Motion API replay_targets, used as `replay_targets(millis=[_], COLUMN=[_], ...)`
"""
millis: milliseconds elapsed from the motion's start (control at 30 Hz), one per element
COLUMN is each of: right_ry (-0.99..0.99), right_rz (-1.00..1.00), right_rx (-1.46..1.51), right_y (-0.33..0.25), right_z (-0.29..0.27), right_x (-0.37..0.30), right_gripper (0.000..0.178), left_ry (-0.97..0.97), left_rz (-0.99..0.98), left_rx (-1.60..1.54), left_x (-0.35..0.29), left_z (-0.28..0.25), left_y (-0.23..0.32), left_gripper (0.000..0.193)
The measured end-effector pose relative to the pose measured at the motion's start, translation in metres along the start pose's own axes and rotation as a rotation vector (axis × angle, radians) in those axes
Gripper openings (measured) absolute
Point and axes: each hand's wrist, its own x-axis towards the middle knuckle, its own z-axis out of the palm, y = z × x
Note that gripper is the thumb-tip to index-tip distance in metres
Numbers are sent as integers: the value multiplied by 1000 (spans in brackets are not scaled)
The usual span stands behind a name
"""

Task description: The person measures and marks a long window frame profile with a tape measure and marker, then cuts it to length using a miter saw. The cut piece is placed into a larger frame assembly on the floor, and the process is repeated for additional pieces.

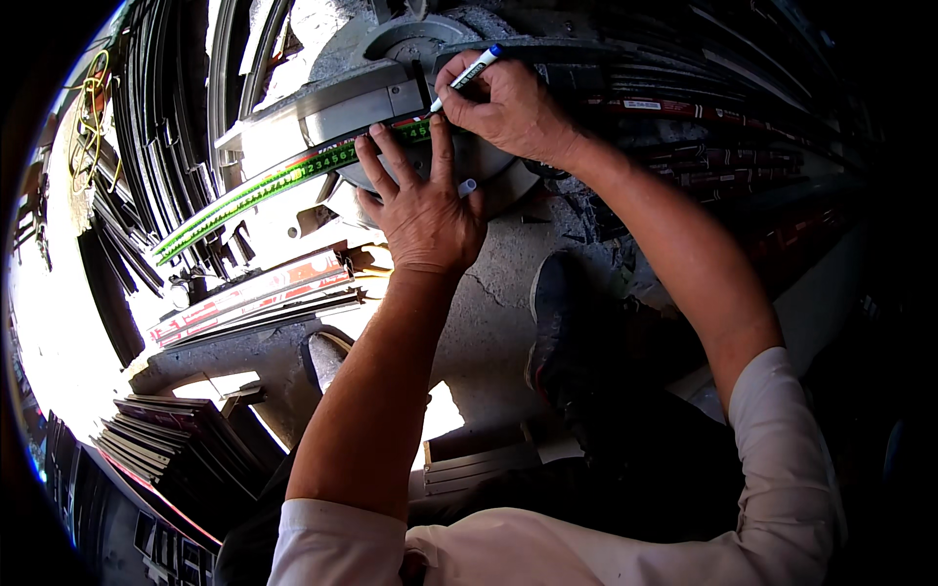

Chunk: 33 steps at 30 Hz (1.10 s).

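Your pale shirt (528,547) lies nearest, while your left hand (428,217), fingers spread, rests on the green measuring tape (256,198), stretching leftward from near the tip of the marker (467,78) pinched in your right hand (516,109).

this looks like a workshop for cutting long profiles: bundles of dark strips (161,117) lie at the left, shorter lengths (186,435) are stacked lower down, and a metal machine (366,103) with a straight fence and rounded base sits on the rough, grey floor (498,283). a green measuring tape (264,186) and a marker (474,73) are in use there.
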Motion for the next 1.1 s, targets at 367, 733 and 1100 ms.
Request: replay_targets(millis=[367, 733, 1100], right_ry=[9, 12, 12], right_rz=[-15, -14, 16], right_rx=[7, -3, -4], right_y=[2, 9, 5], right_z=[1, 2, 2], right_x=[1, 1, 1], right_gripper=[19, 20, 21], left_ry=[-2, 6, 12], left_rz=[0, 5, 8], left_rx=[0, 1, 2], left_x=[0, 0, 0], left_z=[1, 1, 2], left_y=[0, 0, -1], left_gripper=[96, 94, 96])
